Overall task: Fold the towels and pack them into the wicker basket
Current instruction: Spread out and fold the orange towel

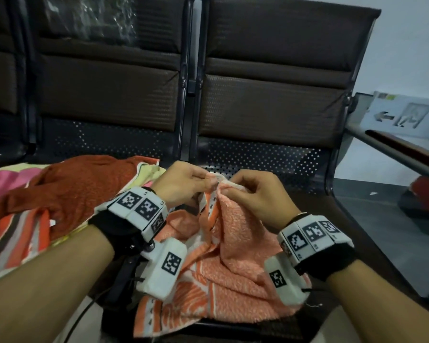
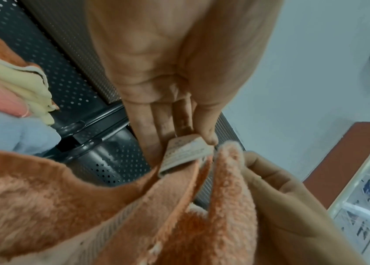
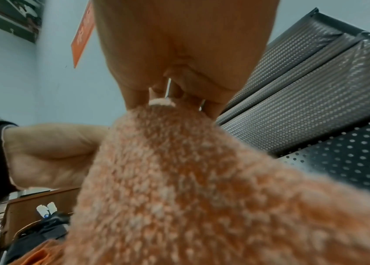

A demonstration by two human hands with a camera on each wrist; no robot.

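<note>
A light orange terry towel (image 1: 235,248) with white stripes hangs bunched in front of me, lifted at its top edge. My left hand (image 1: 183,184) pinches that edge beside a small sewn label (image 2: 186,152). My right hand (image 1: 253,191) pinches the same edge just to the right, the two hands nearly touching. In the left wrist view the towel (image 2: 115,211) drapes down from the thumb and fingers (image 2: 208,132). The right wrist view shows the towel (image 3: 197,188) filling the frame under the pinching fingers (image 3: 213,107). No wicker basket is in view.
A pile of other towels lies on the left: a rust-red one (image 1: 74,191), a striped orange one (image 1: 18,236), pale yellow (image 1: 149,169) and pink (image 1: 0,181). Dark perforated metal bench seats (image 1: 258,154) with padded backs (image 1: 270,105) stand ahead. A grey floor (image 1: 382,219) lies to the right.
</note>
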